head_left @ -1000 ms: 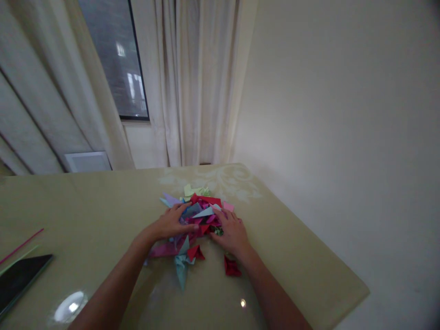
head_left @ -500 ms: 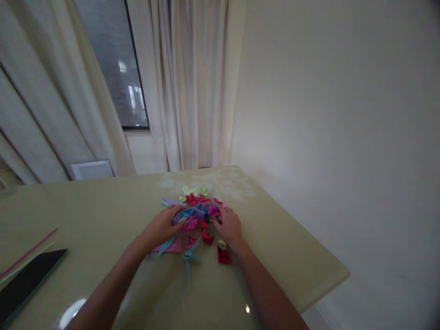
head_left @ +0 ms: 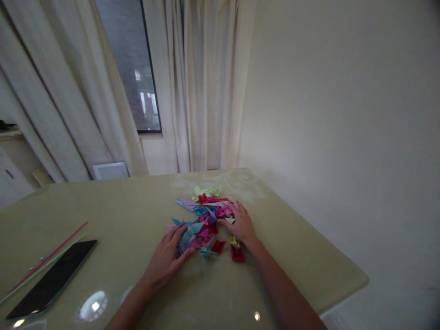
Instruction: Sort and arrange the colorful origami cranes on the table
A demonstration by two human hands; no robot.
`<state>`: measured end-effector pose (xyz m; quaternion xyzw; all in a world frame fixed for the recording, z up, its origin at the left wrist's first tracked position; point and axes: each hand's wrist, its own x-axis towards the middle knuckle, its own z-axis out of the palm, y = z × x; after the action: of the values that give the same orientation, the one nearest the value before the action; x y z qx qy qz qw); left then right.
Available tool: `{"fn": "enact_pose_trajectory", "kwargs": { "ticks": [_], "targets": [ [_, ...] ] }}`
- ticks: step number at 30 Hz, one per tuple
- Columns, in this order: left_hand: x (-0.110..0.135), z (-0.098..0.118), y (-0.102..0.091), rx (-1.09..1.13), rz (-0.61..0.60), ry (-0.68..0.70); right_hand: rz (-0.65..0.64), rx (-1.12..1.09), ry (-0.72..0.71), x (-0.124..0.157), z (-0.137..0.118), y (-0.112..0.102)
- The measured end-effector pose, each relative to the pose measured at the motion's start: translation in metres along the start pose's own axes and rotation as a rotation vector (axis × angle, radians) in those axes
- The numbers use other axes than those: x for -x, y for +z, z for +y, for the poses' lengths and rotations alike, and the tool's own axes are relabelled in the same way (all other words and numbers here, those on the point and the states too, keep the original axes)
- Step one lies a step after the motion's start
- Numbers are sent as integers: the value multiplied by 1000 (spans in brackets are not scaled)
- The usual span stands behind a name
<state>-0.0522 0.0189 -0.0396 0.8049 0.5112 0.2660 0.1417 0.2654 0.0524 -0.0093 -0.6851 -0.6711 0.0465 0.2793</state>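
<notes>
From the head camera, I see a heap of coloured folded paper pieces [head_left: 206,220] lying just right of the frame's centre, on a glossy olive counter [head_left: 120,206]. The left hand [head_left: 168,256] lies open and flat, fingers spread, its fingertips pressed against the lower left edge of the heap. The right hand [head_left: 241,224] is open too, palm down, with its fingers splayed over the heap's right side. Neither hand grips anything that I can make out. Two loose red pieces lie at the heap's lower edge: one [head_left: 238,254] just below the right wrist, the other [head_left: 217,246] just to its left, between the two hands. Well apart from the heap, in the lower left of the frame, a dark flat phone [head_left: 55,277] rests on the counter, with a thin pink stick [head_left: 55,252] lying just beside it. Pale curtains [head_left: 202,91] and a dark window [head_left: 137,68] fill the upper left; a plain wall [head_left: 343,114] fills the right.
</notes>
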Motion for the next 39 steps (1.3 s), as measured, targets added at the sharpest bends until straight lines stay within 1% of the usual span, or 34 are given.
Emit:
{"fn": "enact_pose_trajectory", "kwargs": {
  "ticks": [3,6,9,11,14,17,19,21,23,25,26,28,29,31,32,34,36,37,39],
  "targets": [
    [4,28,12,33,-30,109,-74,55,6,-19,-5,-1],
    [7,48,20,-35,-117,177,-195,86,1,-54,-15,-2],
    [6,58,20,-89,-203,197,-308,84,-15,-98,-28,4],
    [5,59,17,-91,-223,218,-360,68,-54,-124,-40,12],
    [3,56,15,-112,-180,300,-474,25,-187,-149,-66,27],
    [2,46,19,-193,-34,351,-629,-28,-368,-152,-99,43],
    [1,38,23,-258,94,339,-718,-60,-469,-146,-120,50],
    [-1,29,26,-313,209,299,-774,-88,-548,-137,-134,51],
    [-3,23,25,-350,291,234,-796,-115,-604,-124,-140,43],
    [-5,17,21,-370,316,142,-777,-141,-636,-107,-136,26],
    [-7,15,18,-374,304,91,-753,-155,-644,-96,-132,14],
    [-9,11,9,-375,246,-6,-663,-171,-635,-66,-117,-11],
    [-10,9,5,-372,212,-49,-604,-172,-622,-48,-109,-23],
    [-13,3,-3,-359,154,-129,-434,-124,-569,-7,-91,-41],
    [-15,1,-5,-347,129,-156,-416,-78,-555,14,-82,-46],
    [-17,-3,-7,-310,76,-155,-432,10,-549,50,-68,-47],
    [-17,-3,-7,-256,24,-76,-432,96,-537,72,-58,-40],
    [-16,-1,-6,-225,5,-25,-403,133,-516,75,-53,-35],
    [-12,4,-4,-162,-13,55,-312,196,-438,69,-45,-26]
  ]
}}
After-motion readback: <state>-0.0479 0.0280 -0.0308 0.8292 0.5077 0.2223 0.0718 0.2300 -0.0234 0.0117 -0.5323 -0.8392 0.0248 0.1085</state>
